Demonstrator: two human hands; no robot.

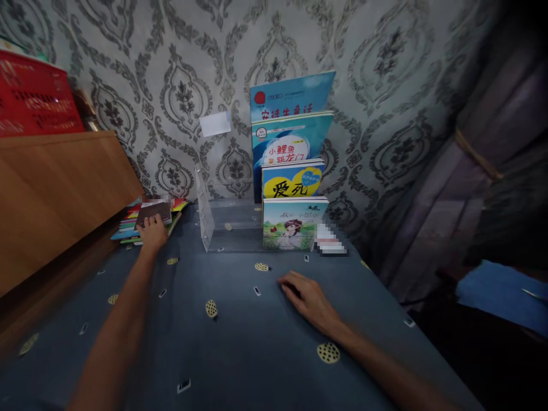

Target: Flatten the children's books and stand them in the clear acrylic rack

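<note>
My left hand point(154, 231) reaches to the far left, its fingers spread on the cover of a dark brown book point(165, 213). That book lies on top of a pile of colourful books point(124, 227). My right hand point(307, 295) rests on the cloth, loosely curved with nothing in it, the thumb apart from the fingers. Beyond it stands a clear stepped book rack point(204, 220). Its right side holds upright books in tiers: a tall blue book point(295, 94), a teal book point(261, 145), a yellow-and-blue book point(272, 177) and a green-and-white book point(295, 228) in front.
A blue patterned cloth point(240, 342) covers the table. A wooden cabinet point(64, 188) bears a red box point(38, 97) at left. Patterned wallpaper point(184, 97) carries a white switch plate point(215, 124). A blurred-out item point(329, 240) lies beside the rack; a curtain point(440, 200) hangs at right.
</note>
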